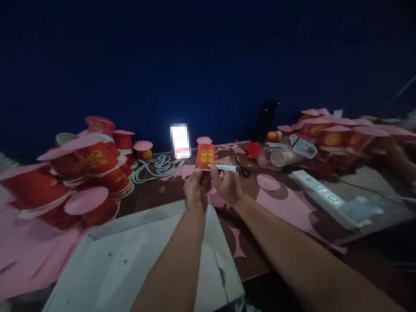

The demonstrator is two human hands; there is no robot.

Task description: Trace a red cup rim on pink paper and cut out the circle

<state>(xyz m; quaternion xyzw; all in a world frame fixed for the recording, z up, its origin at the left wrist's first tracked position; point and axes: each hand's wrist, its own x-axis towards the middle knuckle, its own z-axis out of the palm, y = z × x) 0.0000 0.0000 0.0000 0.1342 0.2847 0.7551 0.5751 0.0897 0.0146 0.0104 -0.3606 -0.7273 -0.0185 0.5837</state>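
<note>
An upturned red paper cup (206, 152) with gold printing stands in front of me, a pink disc on its top end. My left hand (195, 190) is closed on its lower rim. My right hand (226, 184) grips a white marker (227, 167) lying crosswise, its left end at the cup's lower right side. The marker's dark end points right, close to black-handled scissors (244, 171). Whether the tip touches the cup I cannot tell.
Red cups with pink discs are piled at left (97, 160) and right (331, 134). A coiled cord (156, 167) lies beside a bright blurred screen (180, 141). Pink paper (286, 208), a power strip (320, 197) and a large white board (130, 255) are nearer me.
</note>
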